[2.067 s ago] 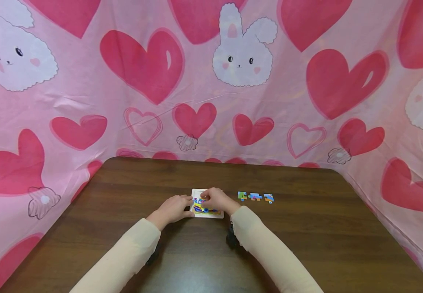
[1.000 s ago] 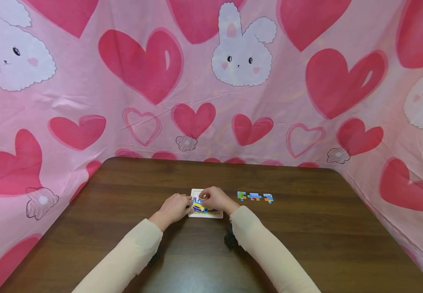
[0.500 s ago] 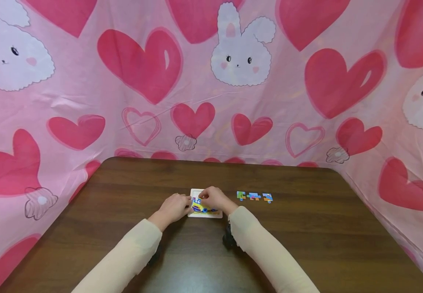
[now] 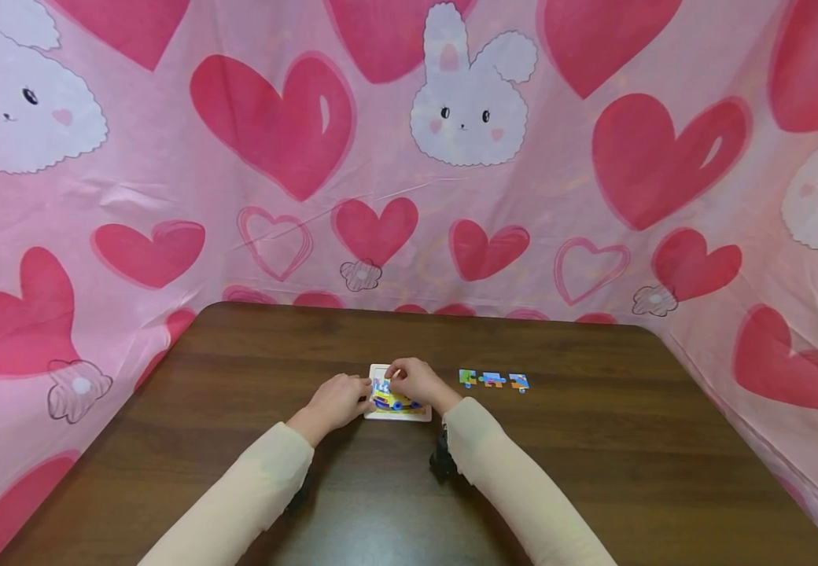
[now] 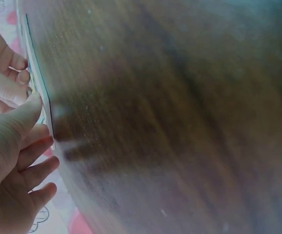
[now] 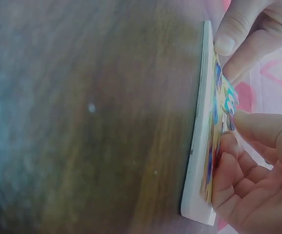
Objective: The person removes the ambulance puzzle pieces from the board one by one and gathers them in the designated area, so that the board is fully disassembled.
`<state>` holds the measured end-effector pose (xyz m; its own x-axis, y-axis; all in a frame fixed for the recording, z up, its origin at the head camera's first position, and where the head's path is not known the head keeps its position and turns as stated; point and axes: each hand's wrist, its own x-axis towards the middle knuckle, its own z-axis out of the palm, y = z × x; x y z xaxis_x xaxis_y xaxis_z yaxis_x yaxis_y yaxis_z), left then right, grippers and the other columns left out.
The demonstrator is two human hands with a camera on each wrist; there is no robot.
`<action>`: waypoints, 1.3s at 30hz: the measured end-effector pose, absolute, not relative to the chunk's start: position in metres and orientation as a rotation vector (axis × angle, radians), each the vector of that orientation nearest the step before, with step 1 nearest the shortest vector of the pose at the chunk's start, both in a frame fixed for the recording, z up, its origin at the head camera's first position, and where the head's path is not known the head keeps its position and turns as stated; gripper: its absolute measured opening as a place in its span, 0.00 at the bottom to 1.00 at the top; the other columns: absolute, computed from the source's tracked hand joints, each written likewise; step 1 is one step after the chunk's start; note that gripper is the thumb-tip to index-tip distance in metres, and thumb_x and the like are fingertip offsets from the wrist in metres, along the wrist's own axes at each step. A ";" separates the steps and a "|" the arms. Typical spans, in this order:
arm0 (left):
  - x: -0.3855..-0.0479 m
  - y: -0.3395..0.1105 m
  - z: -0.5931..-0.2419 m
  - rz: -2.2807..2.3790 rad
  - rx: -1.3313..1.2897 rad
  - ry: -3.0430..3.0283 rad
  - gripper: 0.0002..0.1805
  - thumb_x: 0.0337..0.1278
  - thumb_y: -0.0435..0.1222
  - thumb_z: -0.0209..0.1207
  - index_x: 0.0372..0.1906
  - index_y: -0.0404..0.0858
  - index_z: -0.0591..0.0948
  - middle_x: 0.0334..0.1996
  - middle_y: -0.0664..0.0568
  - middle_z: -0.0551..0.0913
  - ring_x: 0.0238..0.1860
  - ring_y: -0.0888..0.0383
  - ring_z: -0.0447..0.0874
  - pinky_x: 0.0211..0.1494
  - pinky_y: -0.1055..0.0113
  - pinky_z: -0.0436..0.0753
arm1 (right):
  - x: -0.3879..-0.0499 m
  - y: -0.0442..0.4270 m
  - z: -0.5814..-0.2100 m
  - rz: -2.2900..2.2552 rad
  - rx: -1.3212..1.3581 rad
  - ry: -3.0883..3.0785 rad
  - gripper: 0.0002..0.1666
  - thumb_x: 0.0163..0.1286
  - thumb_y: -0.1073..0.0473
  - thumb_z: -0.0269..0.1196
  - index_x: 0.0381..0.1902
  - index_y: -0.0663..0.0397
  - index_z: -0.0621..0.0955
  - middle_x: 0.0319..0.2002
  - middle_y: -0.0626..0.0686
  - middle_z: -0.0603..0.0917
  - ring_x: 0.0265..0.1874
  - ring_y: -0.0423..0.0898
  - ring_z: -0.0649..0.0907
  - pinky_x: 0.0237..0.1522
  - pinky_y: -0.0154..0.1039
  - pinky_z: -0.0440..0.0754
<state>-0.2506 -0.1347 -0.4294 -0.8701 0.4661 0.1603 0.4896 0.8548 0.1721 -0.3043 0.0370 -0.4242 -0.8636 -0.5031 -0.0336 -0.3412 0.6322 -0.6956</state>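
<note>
A small white-framed jigsaw board (image 4: 398,419) with a colourful vehicle picture lies flat on the table. My left hand (image 4: 331,402) rests at its left edge, thumb and fingertips touching the frame, the other fingers loosely extended in the left wrist view. Above the board's upper left part, my right hand (image 4: 419,384) pinches a jigsaw piece between thumb and fingers. In the right wrist view that jigsaw piece (image 6: 230,101) is tilted up from the board, near the left fingers. Part of the picture is hidden under my right hand.
To the right of the board lie three loose jigsaw pieces in a row: a green one (image 4: 467,378), a middle one (image 4: 492,380) and a blue-orange one (image 4: 519,382). The brown wooden table (image 4: 593,456) meets a pink heart-and-rabbit cloth (image 4: 381,173) at the back and sides.
My left thumb has slid a little up the frame's left edge since the oldest frame. My right hand stays over the board, shifting the pinched jigsaw piece slightly. The loose pieces lie as before.
</note>
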 end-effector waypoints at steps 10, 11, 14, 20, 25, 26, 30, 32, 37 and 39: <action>-0.250 -0.135 -0.427 -0.333 -0.752 -2.926 0.10 0.50 0.40 0.65 0.22 0.39 0.80 0.45 0.42 0.81 0.38 0.47 0.79 0.42 0.58 0.75 | -0.304 0.036 -0.424 -1.169 -0.629 2.572 0.02 0.62 0.65 0.61 0.33 0.57 0.77 0.24 0.51 0.73 0.20 0.44 0.71 0.21 0.34 0.68; -0.250 -0.134 -0.426 -0.337 -0.747 -2.931 0.10 0.50 0.40 0.65 0.22 0.40 0.80 0.45 0.42 0.81 0.38 0.47 0.79 0.42 0.58 0.75 | -0.304 0.036 -0.423 -1.175 -0.632 2.565 0.02 0.62 0.65 0.61 0.33 0.57 0.77 0.24 0.51 0.73 0.20 0.44 0.71 0.21 0.34 0.68; -0.250 -0.134 -0.425 -0.343 -0.736 -2.941 0.10 0.50 0.40 0.65 0.22 0.40 0.80 0.45 0.42 0.81 0.38 0.46 0.79 0.41 0.58 0.75 | -0.304 0.038 -0.424 -1.202 -0.645 2.535 0.03 0.62 0.65 0.62 0.32 0.57 0.77 0.24 0.51 0.73 0.21 0.44 0.71 0.22 0.34 0.68; -0.250 -0.134 -0.425 -0.334 -0.724 -2.951 0.10 0.50 0.41 0.65 0.22 0.41 0.80 0.45 0.43 0.81 0.36 0.47 0.79 0.39 0.60 0.75 | -0.303 0.040 -0.423 -1.253 -0.645 2.468 0.03 0.62 0.66 0.62 0.32 0.59 0.77 0.25 0.51 0.74 0.24 0.45 0.72 0.25 0.35 0.70; -0.250 -0.134 -0.425 -0.311 -0.725 -2.972 0.09 0.51 0.41 0.64 0.28 0.39 0.82 0.46 0.44 0.81 0.36 0.48 0.79 0.42 0.59 0.76 | -0.304 0.042 -0.422 -1.247 -0.625 2.441 0.03 0.62 0.66 0.60 0.33 0.61 0.77 0.25 0.50 0.74 0.24 0.44 0.72 0.25 0.35 0.70; -0.250 -0.133 -0.425 -0.310 -0.720 -2.978 0.09 0.51 0.42 0.64 0.29 0.39 0.82 0.46 0.44 0.81 0.37 0.48 0.79 0.43 0.58 0.76 | -0.304 0.042 -0.421 -1.245 -0.624 2.437 0.03 0.62 0.66 0.60 0.33 0.62 0.77 0.25 0.50 0.74 0.23 0.44 0.72 0.25 0.35 0.70; -0.250 -0.133 -0.425 -0.307 -0.708 -2.990 0.11 0.51 0.42 0.64 0.34 0.38 0.83 0.46 0.44 0.81 0.38 0.48 0.79 0.45 0.57 0.76 | -0.304 0.042 -0.419 -1.234 -0.632 2.432 0.03 0.63 0.66 0.59 0.33 0.63 0.76 0.24 0.50 0.74 0.23 0.44 0.72 0.25 0.34 0.70; -0.250 -0.132 -0.424 -0.287 -0.710 -2.988 0.11 0.51 0.42 0.64 0.34 0.38 0.83 0.46 0.45 0.81 0.39 0.48 0.80 0.46 0.57 0.75 | -0.304 0.042 -0.419 -1.229 -0.638 2.436 0.03 0.63 0.67 0.60 0.32 0.63 0.76 0.25 0.50 0.74 0.23 0.43 0.72 0.26 0.34 0.70; -0.247 -0.129 -0.423 -0.229 -0.683 -2.986 0.11 0.50 0.42 0.65 0.32 0.38 0.84 0.41 0.46 0.83 0.40 0.49 0.79 0.53 0.53 0.71 | -0.302 0.041 -0.418 -1.221 -0.639 2.438 0.03 0.63 0.66 0.60 0.32 0.62 0.76 0.25 0.51 0.73 0.23 0.44 0.72 0.25 0.34 0.70; -0.245 -0.129 -0.422 -0.221 -0.668 -2.983 0.10 0.49 0.42 0.65 0.30 0.38 0.84 0.36 0.48 0.84 0.37 0.50 0.79 0.55 0.52 0.69 | -0.301 0.041 -0.418 -1.216 -0.638 2.441 0.04 0.63 0.66 0.60 0.32 0.61 0.75 0.26 0.51 0.73 0.24 0.44 0.72 0.25 0.34 0.70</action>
<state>-0.2454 -0.1285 -0.4220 -0.9022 0.4181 0.1060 0.4291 0.8948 0.1232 -0.3014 0.0406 -0.4178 -0.8415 -0.5310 -0.0995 -0.2404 0.5330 -0.8112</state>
